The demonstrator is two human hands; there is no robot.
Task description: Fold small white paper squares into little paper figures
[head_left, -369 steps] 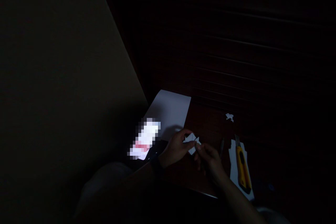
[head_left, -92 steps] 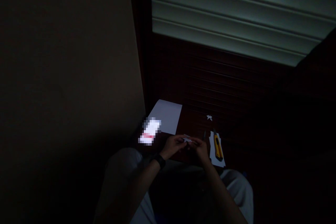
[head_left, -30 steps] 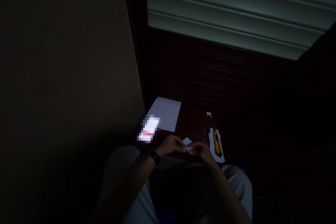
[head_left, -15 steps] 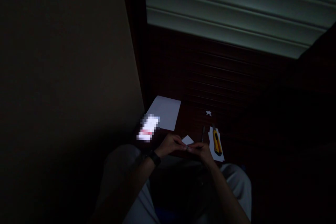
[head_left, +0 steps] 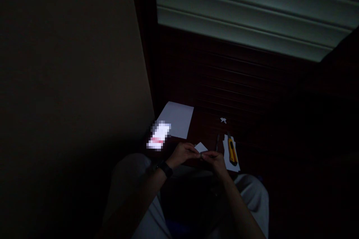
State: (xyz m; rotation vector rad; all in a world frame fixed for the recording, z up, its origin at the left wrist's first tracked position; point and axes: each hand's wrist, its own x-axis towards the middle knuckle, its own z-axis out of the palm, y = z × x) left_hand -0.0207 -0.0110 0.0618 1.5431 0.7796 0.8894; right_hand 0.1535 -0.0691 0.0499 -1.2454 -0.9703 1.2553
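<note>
Since a second ago, I see the left hand [head_left: 180, 154] and right hand [head_left: 217, 161] drawn together over the near part of the small paper [head_left: 201, 147]. Each grip is pinched on it, the two almost touching. It sits between them over the desk [head_left: 203, 129], left of a pen [head_left: 217, 142]; a yellow cutter [head_left: 232, 152] lies farther right.

Wristwear: a broad, plain black band [head_left: 166, 169] wraps the wrist just behind the left hand [head_left: 181, 154].
Forearms: the left forearm [head_left: 148, 194] is bare past the band, the right forearm [head_left: 238, 201] bare from the right hand [head_left: 216, 162] back.
Legwear: pale grey cloth trousers [head_left: 254, 198], loosely creased, cover both knees below the hands.
Markings: too dark to make out.
</note>
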